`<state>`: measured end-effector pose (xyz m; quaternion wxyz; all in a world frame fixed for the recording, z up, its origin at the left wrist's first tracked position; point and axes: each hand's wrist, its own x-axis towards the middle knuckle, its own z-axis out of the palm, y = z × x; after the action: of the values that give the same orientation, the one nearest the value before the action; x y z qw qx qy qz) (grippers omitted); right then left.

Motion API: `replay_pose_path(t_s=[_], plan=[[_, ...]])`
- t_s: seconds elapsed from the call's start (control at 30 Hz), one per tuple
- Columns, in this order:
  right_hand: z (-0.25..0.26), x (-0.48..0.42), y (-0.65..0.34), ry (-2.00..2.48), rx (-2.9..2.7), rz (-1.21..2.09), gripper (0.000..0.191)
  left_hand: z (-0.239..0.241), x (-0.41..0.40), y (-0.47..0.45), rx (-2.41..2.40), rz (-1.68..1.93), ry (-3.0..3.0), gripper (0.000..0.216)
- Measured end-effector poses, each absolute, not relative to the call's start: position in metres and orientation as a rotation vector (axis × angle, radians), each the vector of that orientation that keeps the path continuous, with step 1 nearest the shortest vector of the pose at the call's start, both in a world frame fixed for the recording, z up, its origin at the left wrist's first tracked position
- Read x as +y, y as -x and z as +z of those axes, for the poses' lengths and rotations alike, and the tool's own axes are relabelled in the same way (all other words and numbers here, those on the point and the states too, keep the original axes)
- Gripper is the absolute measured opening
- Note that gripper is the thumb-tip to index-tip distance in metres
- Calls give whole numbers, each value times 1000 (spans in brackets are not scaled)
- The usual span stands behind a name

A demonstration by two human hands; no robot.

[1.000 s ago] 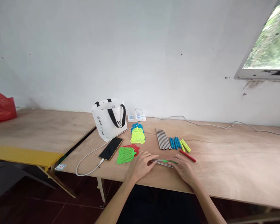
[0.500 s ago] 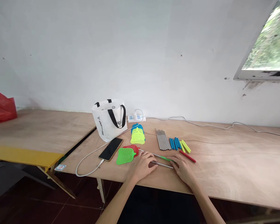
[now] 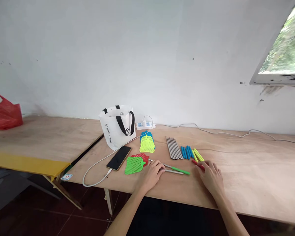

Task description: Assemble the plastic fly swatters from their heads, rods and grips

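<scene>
My left hand (image 3: 151, 175) lies on the plywood table (image 3: 248, 183), its curled fingers pressed on the near end of a bare metal rod (image 3: 174, 172). Just behind it lies a second rod with a green handle (image 3: 180, 170), running back to a red swatter head (image 3: 142, 157). My right hand (image 3: 210, 178) is stretched out flat to the right, fingertips touching a loose red handle (image 3: 196, 163). Beyond are a bundle of metal rods (image 3: 174, 148), blue handles (image 3: 186, 152) and yellow-green handles (image 3: 198, 154). A green swatter head (image 3: 134, 165) sits left of my left hand.
A phone (image 3: 119, 157) on a white cable lies left of the swatter heads. Behind stand a white tote bag (image 3: 117, 126), a power strip (image 3: 145, 125) and a stack of yellow and blue swatter heads (image 3: 147, 145). A red plastic bag (image 3: 5, 111) sits on the second table, far left.
My right hand left the green handle and slid right to the red handle. The green-handled rod now lies uncovered. My left hand has stayed on the bare rod.
</scene>
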<state>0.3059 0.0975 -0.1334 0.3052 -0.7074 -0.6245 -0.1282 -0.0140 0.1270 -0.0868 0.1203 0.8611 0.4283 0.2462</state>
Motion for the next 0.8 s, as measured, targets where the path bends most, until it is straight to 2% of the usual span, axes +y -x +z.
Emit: replay_pose_path(t_s=[0.33, 0.5, 0.57, 0.8], plan=[[-140, 101, -323, 1845, -1552, -199, 36, -86, 128, 13, 1254, 717, -2472, 19], [-124, 99, -311, 1606, -1525, 211, 35, -84, 127, 14, 1279, 775, -2408, 21], [-118, 96, -303, 1506, -1593, 281, 33, -84, 128, 14, 1281, 802, -2389, 20], [-116, 93, -292, 1376, -1821, 162, 34, -85, 130, 16, 1254, 831, -2397, 19]])
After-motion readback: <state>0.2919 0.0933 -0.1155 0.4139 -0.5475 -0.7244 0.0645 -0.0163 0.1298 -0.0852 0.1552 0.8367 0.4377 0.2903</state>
